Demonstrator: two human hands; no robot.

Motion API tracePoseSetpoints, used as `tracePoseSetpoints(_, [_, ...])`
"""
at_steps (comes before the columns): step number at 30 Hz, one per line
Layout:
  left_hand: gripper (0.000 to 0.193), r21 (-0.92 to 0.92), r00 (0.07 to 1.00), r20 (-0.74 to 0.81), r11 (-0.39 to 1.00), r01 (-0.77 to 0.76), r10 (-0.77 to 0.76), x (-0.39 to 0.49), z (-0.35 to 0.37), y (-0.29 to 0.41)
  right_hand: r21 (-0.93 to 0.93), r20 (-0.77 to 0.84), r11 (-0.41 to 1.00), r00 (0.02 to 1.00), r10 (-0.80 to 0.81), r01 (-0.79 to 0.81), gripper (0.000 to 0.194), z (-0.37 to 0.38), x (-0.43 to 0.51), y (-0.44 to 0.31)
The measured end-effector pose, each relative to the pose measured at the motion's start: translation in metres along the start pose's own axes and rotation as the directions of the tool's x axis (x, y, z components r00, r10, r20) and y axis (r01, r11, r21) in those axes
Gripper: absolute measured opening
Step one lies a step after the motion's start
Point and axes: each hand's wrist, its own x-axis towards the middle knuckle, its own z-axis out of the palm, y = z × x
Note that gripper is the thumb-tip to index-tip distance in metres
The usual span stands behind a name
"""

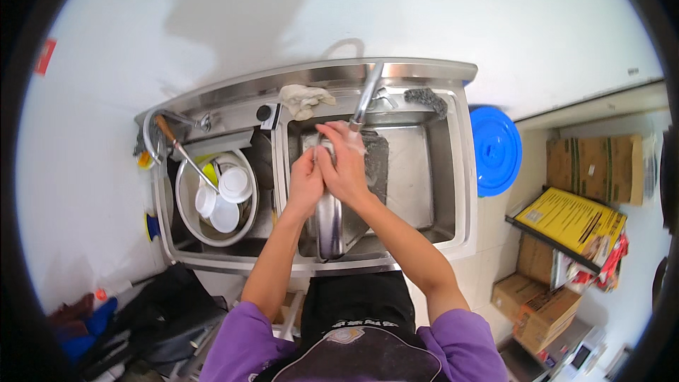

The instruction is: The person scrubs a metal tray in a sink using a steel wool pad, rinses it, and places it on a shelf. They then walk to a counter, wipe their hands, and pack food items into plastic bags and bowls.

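Note:
Both of my hands are close together over the right basin of a stainless steel double sink [466, 207], just below the mouth of the faucet [367, 94]. My left hand [306, 180] has its fingers curled at the top of a shiny metal vessel [330, 225] that is tilted on its side. My right hand [342, 162] lies over the same part, with water running on its fingers. What the fingers grip, if anything, is hidden. Beside the vessel, a dark grey flat piece [376, 164] rests in the basin.
In the left basin a round tub [181, 212] holds white containers [235, 184] and a wooden-handled utensil [165, 128]. A pale cloth [303, 101] and a grey scrubber [427, 100] lie on the back ledge. Right of the sink are a blue lid [496, 151] and cardboard boxes [594, 167].

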Motion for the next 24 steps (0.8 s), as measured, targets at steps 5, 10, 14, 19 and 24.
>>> tracePoseSetpoints(5, [0.019, -0.103, 0.993, -0.112, 0.995, 0.015, -0.027, 0.014, -0.022, -0.038, 0.067, 0.061, 0.993, 0.993, 0.098, -0.102, 0.025, 0.036, -0.001, 0.060])
tracePoseSetpoints(10, [0.022, -0.150, 0.960, -0.251, 0.985, 0.087, -0.123, 0.005, -0.054, -0.075, -0.051, 0.116, 0.967, 0.961, 0.253, -0.248, 0.032, 0.064, -0.044, 0.151])
tracePoseSetpoints(14, [0.019, -0.100, 0.968, -0.228, 0.991, 0.084, -0.105, 0.004, -0.074, -0.091, -0.311, 0.200, 0.909, 0.916, 0.349, -0.279, 0.040, 0.056, -0.081, 0.262])
tracePoseSetpoints(19, [0.019, -0.091, 0.943, -0.320, 0.993, 0.069, -0.095, 0.002, -0.077, -0.093, -0.119, 0.034, 0.828, 0.831, 0.556, -0.549, 0.048, 0.020, -0.151, 0.279])
tracePoseSetpoints(24, [0.020, -0.089, 0.925, -0.366, 0.993, 0.074, -0.102, 0.004, -0.071, -0.093, -0.253, 0.219, 0.908, 0.894, 0.390, -0.334, 0.066, 0.028, -0.171, 0.159])
